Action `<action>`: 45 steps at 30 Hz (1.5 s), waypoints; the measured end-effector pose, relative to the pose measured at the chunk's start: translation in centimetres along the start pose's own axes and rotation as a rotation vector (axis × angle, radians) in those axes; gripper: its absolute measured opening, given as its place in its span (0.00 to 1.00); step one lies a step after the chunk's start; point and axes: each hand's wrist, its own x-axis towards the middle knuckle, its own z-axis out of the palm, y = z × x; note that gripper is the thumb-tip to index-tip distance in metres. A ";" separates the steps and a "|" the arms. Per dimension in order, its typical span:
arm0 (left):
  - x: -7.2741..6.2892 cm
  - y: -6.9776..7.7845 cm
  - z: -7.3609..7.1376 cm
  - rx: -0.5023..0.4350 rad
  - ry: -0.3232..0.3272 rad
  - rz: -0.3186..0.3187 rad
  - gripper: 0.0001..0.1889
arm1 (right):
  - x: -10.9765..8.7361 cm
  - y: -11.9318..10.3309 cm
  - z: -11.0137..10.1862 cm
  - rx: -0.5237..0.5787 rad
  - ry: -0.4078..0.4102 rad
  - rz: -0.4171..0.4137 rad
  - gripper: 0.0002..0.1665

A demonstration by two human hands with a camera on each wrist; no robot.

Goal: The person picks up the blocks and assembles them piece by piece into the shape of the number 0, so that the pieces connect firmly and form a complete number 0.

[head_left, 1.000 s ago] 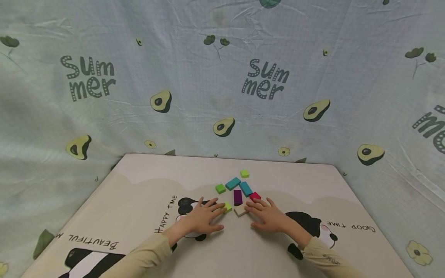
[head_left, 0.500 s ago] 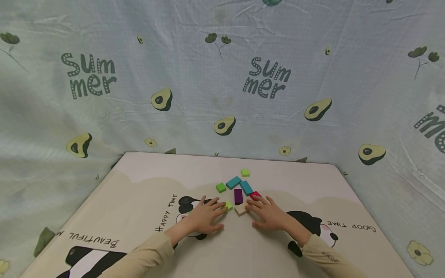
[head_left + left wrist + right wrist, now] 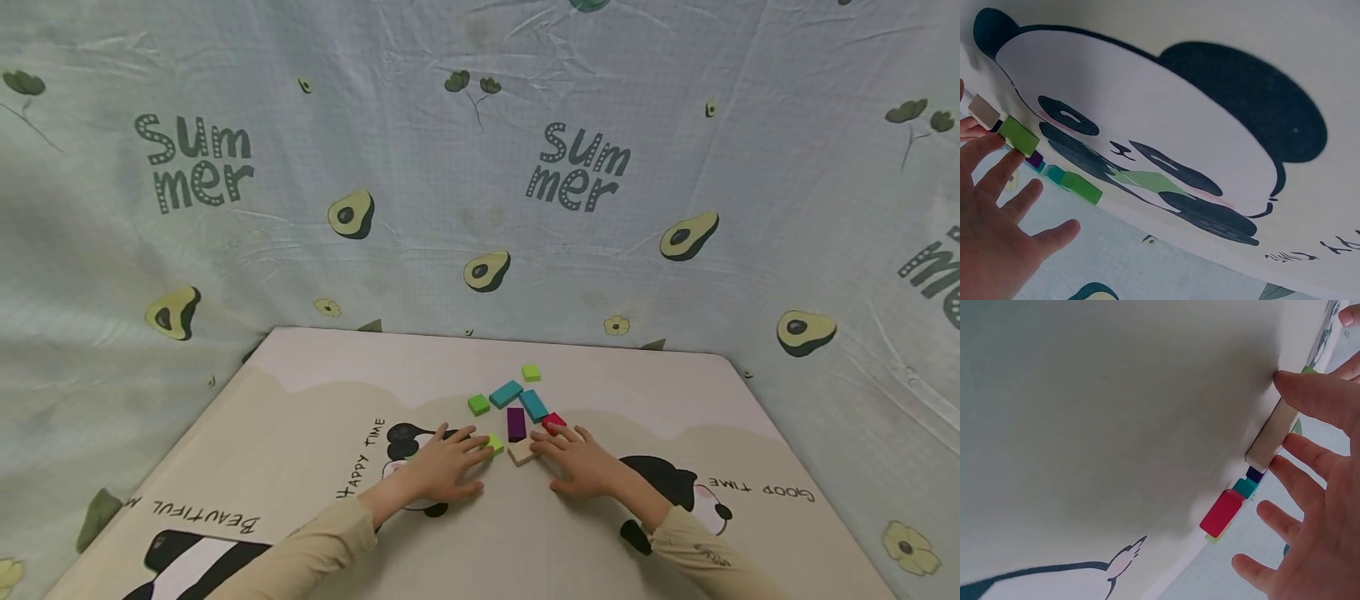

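When pressing splay-fingered, go light and flat: note left hand (image 3: 450,467) at near lime block (image 3: 494,445), right hand (image 3: 583,463) at tan block (image 3: 521,453), clamped on nothing. Push evenly, without jogging purple block (image 3: 516,424) just beyond, red block (image 3: 553,421), then teal blocks (image 3: 506,394) farther up table (image 3: 337,358).

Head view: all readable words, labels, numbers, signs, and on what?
"summer": twice whole, pale grey-green fabric backdrop; third cut off at right edge.
"HAPPY TIME": cream panda-print tabletop, sideways.
"GOOD TIME": same tabletop, upside down.
"BEAUTIFUL": same tabletop, upside down; following letter unclear.
Right beige fabric sleeve: dark marking, too small to read.
Multicoloured rectangular blocks: no text visible.
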 end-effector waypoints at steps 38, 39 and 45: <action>-0.1 -0.2 -0.3 0.033 -0.002 0.030 0.28 | -3.0 -2.2 0.8 -0.081 0.033 -0.072 0.25; -0.1 -0.2 -0.3 0.032 -0.003 0.030 0.28 | -3.1 -2.3 0.9 -0.086 0.035 -0.077 0.25; 0.0 -0.2 -0.4 0.027 -0.006 0.029 0.28 | -3.7 -2.8 0.9 -0.093 0.045 -0.101 0.24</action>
